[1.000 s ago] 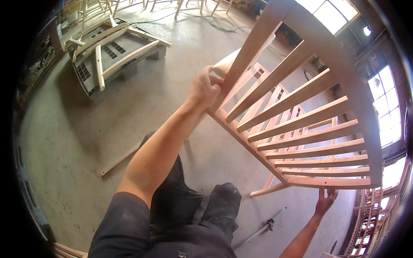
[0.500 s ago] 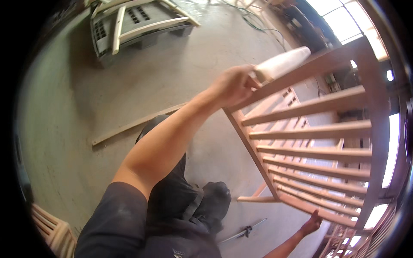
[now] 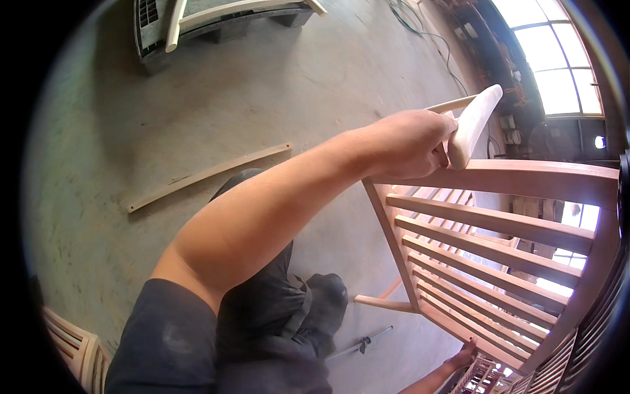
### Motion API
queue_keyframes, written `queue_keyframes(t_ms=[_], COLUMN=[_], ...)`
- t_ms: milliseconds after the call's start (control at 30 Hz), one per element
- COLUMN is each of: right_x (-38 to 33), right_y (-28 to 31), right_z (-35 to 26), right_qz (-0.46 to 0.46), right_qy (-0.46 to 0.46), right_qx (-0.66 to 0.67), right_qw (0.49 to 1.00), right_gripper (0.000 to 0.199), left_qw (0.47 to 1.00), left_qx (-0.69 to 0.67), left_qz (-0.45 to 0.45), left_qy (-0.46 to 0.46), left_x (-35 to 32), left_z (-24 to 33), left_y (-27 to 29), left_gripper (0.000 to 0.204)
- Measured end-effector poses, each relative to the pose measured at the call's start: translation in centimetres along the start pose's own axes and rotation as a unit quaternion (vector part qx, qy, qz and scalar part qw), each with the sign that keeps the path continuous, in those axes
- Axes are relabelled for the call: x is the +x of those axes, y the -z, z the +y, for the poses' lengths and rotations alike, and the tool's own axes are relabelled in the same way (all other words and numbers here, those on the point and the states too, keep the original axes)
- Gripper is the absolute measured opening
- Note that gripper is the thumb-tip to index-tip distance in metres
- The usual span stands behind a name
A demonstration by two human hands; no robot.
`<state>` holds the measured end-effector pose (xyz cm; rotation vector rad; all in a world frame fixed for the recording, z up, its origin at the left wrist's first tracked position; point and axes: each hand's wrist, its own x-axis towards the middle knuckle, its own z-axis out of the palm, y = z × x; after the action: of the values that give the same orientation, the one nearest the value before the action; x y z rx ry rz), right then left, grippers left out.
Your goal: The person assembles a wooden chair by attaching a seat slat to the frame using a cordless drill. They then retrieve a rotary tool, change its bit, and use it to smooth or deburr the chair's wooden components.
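Note:
A slatted wooden chair (image 3: 485, 253), reddish brown, is held up tilted at the right of the view. My left hand (image 3: 420, 144) is closed at the top rail of its frame, beside a pale rounded armrest (image 3: 478, 125). The armrest and my own hand hide some of the fingers. Lower down, my right hand (image 3: 464, 354) grips the rail at the opposite side of the slatted panel, fingers bent around its edge. One chair leg (image 3: 384, 303) sticks out toward the left, above the floor.
A long wooden strip (image 3: 210, 177) lies on the concrete floor. A dark pallet (image 3: 223, 29) bearing pale wooden parts stands at the far left. A bar clamp (image 3: 363, 345) lies near my legs. Slatted furniture (image 3: 75, 351) stands at the lower left, and a cable (image 3: 446, 49) runs at the back.
The chair's frame has turned, its top rail now running more level across the right. My left hand has shifted right with it, and the view has swung slightly; both hands keep their grip.

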<state>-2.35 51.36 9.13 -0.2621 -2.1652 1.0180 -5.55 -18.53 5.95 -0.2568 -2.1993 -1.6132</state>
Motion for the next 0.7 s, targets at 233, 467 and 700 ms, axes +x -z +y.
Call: queue_keyframes(t_ms=[233, 467, 700], right_x=[1.5, 1.0, 1.5], right_y=[0.7, 0.5, 2.4], right_z=[2.0, 1.4, 4.3], right_qz=[0.016, 0.025, 0.023], right_qy=[0.020, -0.014, 0.010], right_qx=[0.028, 0.033, -0.042], right_qw=[0.999, 0.999, 0.999], right_gripper=[0.043, 0.044, 0.049], left_qw=[1.000, 1.000, 0.999], left_qx=[-0.017, 0.001, -0.027], left_qz=[-0.004, 0.006, 0.007], left_qy=[-0.015, -0.021, -0.036], left_x=[0.2, -0.2, -0.5], left_z=[-0.2, -0.5, -0.5], left_y=[0.3, 0.0, -0.9], left_gripper=[0.038, 0.037, 0.038])
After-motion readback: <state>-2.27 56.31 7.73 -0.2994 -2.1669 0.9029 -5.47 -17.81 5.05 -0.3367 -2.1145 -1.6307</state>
